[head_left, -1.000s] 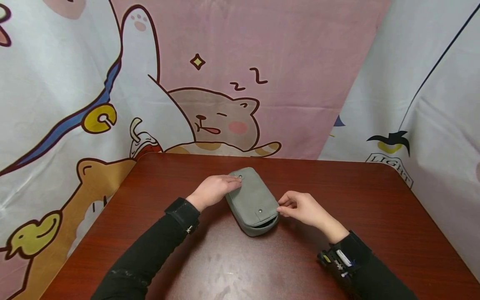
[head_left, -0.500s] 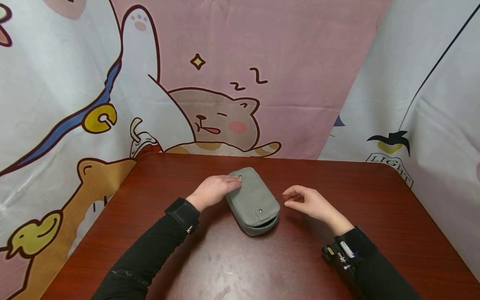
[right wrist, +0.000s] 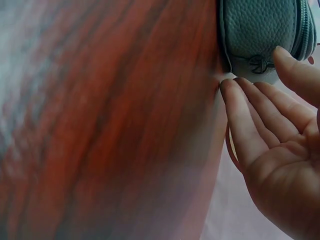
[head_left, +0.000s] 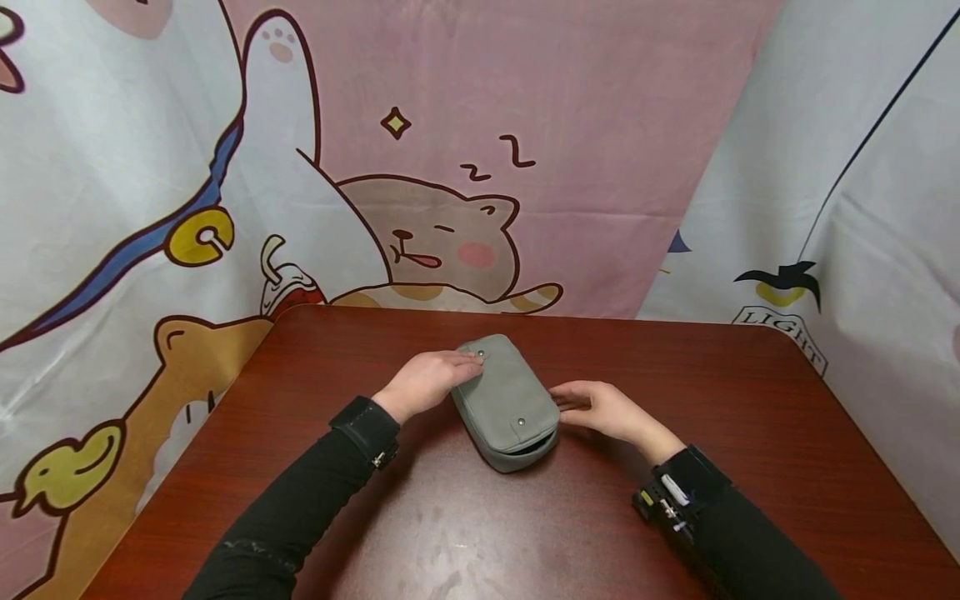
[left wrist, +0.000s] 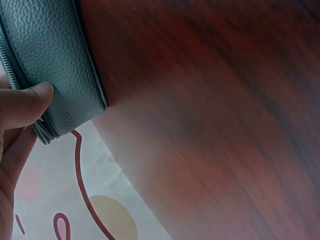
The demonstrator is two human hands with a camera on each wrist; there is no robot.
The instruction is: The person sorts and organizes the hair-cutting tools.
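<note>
A grey-green leather zip pouch point(head_left: 506, 396) lies at a slant on the table, with two metal studs on its top. At its near end a dark gap shows under the lid edge. My left hand point(head_left: 429, 383) holds the pouch's far left corner, thumb point(left wrist: 37, 97) against the pebbled side and fingers over the top. My right hand point(head_left: 611, 410) is at the pouch's right side, fingers extended and thumb apart. In the right wrist view its fingertips point(right wrist: 227, 85) are right by the pouch's lower edge, near a small dark loop point(right wrist: 258, 64) on that side.
The brown wooden table point(head_left: 450, 533) reaches back to a cartoon-printed cloth point(head_left: 600, 125) hanging behind it. Both forearms wear black sleeves, and a small device point(head_left: 667, 500) is strapped to the right wrist.
My right hand first drew away from the pouch to the right, its pinched fingers spreading, then came back to the pouch's side. The left hand and the pouch have stayed put.
</note>
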